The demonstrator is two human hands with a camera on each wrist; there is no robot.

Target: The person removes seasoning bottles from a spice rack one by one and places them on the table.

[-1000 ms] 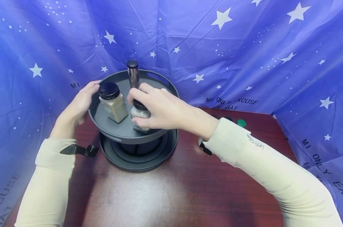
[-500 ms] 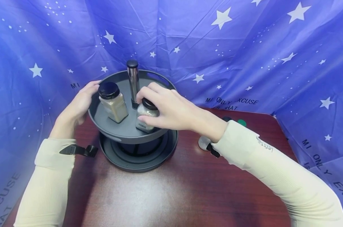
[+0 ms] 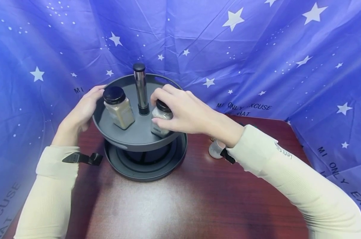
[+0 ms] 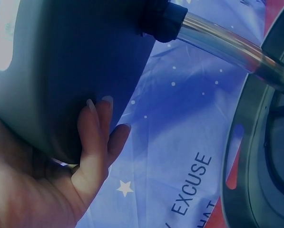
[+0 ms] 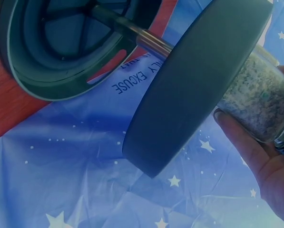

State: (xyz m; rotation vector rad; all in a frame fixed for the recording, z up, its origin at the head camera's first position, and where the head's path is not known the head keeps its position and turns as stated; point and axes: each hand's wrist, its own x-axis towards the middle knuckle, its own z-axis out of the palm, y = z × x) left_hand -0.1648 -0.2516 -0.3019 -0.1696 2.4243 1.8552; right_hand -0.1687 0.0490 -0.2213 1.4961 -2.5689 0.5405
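A dark grey two-tier turntable stands on the table, its upper tray [image 3: 144, 146] above the lower tray [image 3: 146, 178]. My left hand [image 3: 82, 111] grips the upper tray's left rim; in the left wrist view its fingers [image 4: 92, 142] curl beneath the tray. With my right hand [image 3: 187, 111] I hold a black-lidded glass jar [image 3: 160, 128] at the tray's right side. Pale, speckled flakes fill this jar in the right wrist view. Another square jar [image 3: 122, 114], black-capped with tan powder, stands upright on the tray's left. Between the jars rises a shiny central post [image 3: 141, 89].
A round pale object [image 3: 215, 151] lies on the reddish-brown table [image 3: 168, 205], partly hidden by my right wrist. Blue star-printed curtains [image 3: 195, 39] hang closely behind the table and at both sides.
My right hand has moved rightward with the flake-filled jar, away from the central post. More of the post's base shows, and a green cap at back right is now hidden. The left hand stays put.
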